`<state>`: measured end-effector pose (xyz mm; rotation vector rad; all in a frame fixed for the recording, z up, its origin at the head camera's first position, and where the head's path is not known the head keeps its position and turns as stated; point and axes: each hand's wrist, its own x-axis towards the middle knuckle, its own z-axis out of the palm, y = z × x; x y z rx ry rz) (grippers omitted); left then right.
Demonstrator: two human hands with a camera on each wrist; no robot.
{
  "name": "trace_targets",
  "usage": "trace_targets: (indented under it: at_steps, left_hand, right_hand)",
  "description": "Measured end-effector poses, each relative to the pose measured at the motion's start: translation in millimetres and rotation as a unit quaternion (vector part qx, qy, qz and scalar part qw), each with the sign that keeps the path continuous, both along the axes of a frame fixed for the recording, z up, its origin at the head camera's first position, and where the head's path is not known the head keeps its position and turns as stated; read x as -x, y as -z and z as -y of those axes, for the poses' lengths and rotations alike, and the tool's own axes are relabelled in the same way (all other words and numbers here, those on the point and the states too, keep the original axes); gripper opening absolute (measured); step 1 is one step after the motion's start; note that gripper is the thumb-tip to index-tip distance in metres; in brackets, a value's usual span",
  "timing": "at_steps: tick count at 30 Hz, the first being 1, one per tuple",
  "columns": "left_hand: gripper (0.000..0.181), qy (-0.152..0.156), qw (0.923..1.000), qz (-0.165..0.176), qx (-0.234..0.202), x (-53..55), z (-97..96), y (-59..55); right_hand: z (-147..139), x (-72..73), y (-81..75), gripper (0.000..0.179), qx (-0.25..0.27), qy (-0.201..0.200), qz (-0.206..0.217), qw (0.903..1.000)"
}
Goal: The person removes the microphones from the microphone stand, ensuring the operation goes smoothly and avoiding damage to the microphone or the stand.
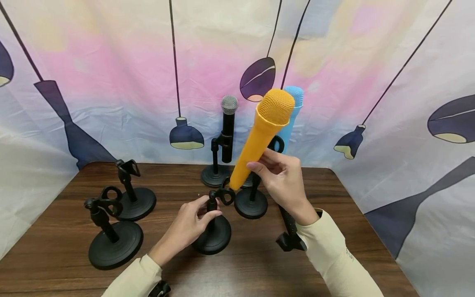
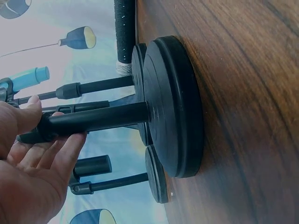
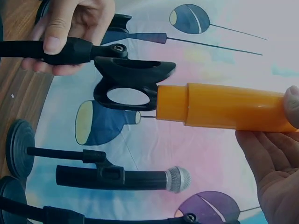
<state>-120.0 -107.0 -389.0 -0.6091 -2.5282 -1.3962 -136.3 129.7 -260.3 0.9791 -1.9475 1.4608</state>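
Observation:
My right hand (image 1: 285, 181) grips a yellow microphone (image 1: 259, 132) by its handle, tilted with the mesh head up. Its lower end is right at the ring clip (image 3: 126, 91) of a black microphone stand (image 1: 212, 235). The left hand (image 1: 191, 222) pinches that stand's upright below the clip, and the round base rests on the table. In the right wrist view, the yellow microphone's tail (image 3: 173, 102) overlaps the clip's edge. Behind the right hand, a blue microphone (image 1: 291, 119) rises beside another stand's clip, partly hidden.
A black microphone with a silver head (image 1: 229, 132) sits in a stand at the back. Two bare stands (image 1: 116, 247) are on the left of the wooden table (image 1: 48, 264). A dark microphone-like object (image 1: 289, 237) lies by the right sleeve. A printed cloth (image 1: 130, 62) hangs behind.

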Motion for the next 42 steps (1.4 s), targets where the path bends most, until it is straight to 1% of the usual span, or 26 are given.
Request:
trace_targets:
  at_steps: [5,8,10,13,16,20,25,29,36,40,42]
  left_hand:
    - [0.012,-0.031,0.999,0.016,0.03,-1.9,-1.5,5.3]
    - [0.012,-0.033,0.999,0.009,0.03,-2.0,-1.9,8.2]
    - [0.013,-0.032,0.9991,0.002,0.029,-1.6,-1.7,8.6]
    - [0.014,-0.038,0.9987,-0.006,0.033,-0.5,-0.7,8.2]
    - [0.016,-0.046,0.9984,-0.002,0.034,0.9,1.2,7.0]
    - [0.017,-0.05,0.9981,0.014,0.034,2.9,3.8,6.3]
    - [0.019,-0.057,0.9973,0.027,0.037,6.3,7.9,6.5]
    - [0.021,-0.064,0.9968,0.024,0.041,8.8,11.1,6.4]
    - [0.025,-0.074,0.996,0.019,0.047,15.6,17.5,6.0]
    - [0.028,-0.083,0.9949,0.026,0.051,20.5,22.1,5.2]
    - [0.03,-0.087,0.9944,0.029,0.052,23.0,24.5,4.5]
  right_hand:
    - [-10.4,-1.3,2.8,0.035,0.005,-0.004,-0.018,0.9998]
    - [-16.4,-3.1,5.5,0.034,0.001,-0.01,-0.018,0.9998]
    - [-20.3,-4.9,6.6,0.035,-0.005,-0.014,-0.014,0.9998]
    - [-26.3,-7.9,8.9,0.037,-0.012,-0.017,0.0,0.9998]
    - [-33.0,-10.2,12.6,0.038,-0.026,-0.008,0.015,0.9995]
    - [-44.3,-12.4,19.0,0.04,-0.052,0.012,0.041,0.9978]
    - [-61.8,-14.5,29.3,0.04,-0.093,0.038,0.073,0.9923]
    - [-74.7,-15.8,38.6,0.038,-0.122,0.053,0.089,0.9872]
    - [-95.5,-18.3,57.9,0.037,-0.147,0.065,0.115,0.9803]
    - [-107.8,-20.0,65.8,0.036,-0.168,0.078,0.133,0.9737]
    - [-114.0,-21.1,68.3,0.036,-0.177,0.083,0.149,0.9693]
